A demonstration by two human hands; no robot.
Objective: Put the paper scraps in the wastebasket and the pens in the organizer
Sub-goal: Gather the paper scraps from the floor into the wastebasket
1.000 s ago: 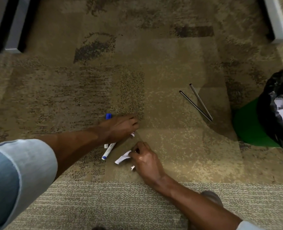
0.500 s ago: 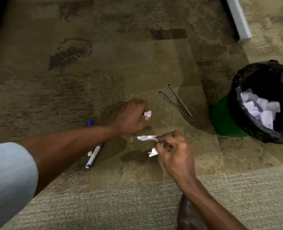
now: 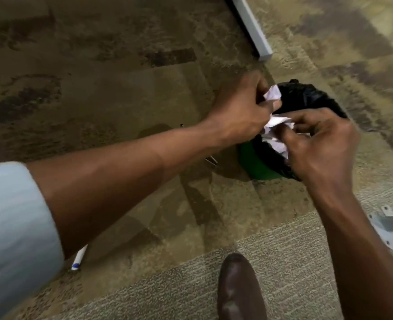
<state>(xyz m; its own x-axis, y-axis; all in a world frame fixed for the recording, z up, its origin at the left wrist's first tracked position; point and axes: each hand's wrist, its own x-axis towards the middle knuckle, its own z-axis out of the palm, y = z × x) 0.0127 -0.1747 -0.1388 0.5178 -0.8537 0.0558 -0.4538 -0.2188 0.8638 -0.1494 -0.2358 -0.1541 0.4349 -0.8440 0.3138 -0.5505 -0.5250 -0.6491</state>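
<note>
Count, head view: two hands, left hand [image 3: 239,109] and right hand [image 3: 322,144], each closed on white paper scraps: one scrap [image 3: 110,96] shows at the left fingertips and a crumpled bunch [image 3: 277,124] at the right, number of pieces in it not resolvable. One wastebasket [image 3: 255,161], green with a black liner; one white pen [image 3: 79,257] with blue end on the carpet, plus a thin dark tip [image 3: 211,160] beside the forearm, too hidden to count. One brown shoe [image 3: 238,287], one rolled sleeve [image 3: 15,227], one grey bar [image 3: 252,26], one white bracket [image 3: 391,229].

I see a pale blue sleeve [image 3: 10,227] rolled up on the left arm. Right forearm bare. One glossy brown leather shoe [image 3: 238,289].
</note>
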